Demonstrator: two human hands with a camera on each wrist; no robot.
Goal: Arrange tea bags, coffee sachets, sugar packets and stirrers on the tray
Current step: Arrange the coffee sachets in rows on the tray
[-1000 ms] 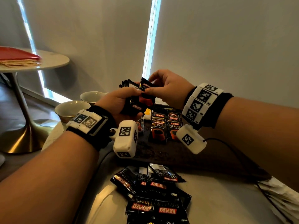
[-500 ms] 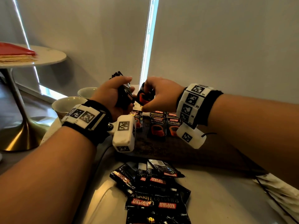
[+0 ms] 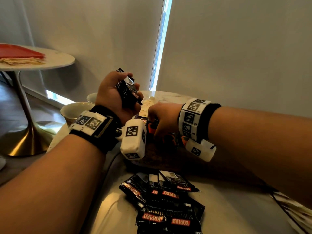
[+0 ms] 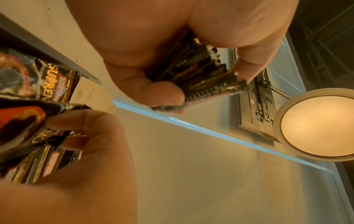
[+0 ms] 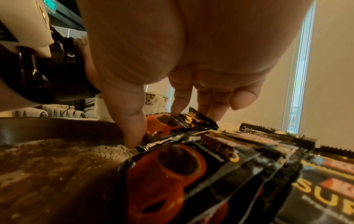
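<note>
**Sachet going down on tray**

Right wrist cam shows what head cam hides: right hand (image 5: 172, 63) pinches one coffee sachet (image 5: 178, 122) w/ thumb + fingertips, low over sachets lying on the dark tray (image 5: 57, 166). Left hand (image 3: 116, 97), raised at left, grips a stack of sachets (image 3: 129, 92).

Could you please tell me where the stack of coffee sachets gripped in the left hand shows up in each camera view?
Head: the stack of coffee sachets is upper centre, gripped in the left hand.
Left wrist: the stack is upper centre, fanned between thumb and fingers.
Right wrist: not in view.
Shared landmark: the single sachet that the right hand pinches over the tray.
</note>
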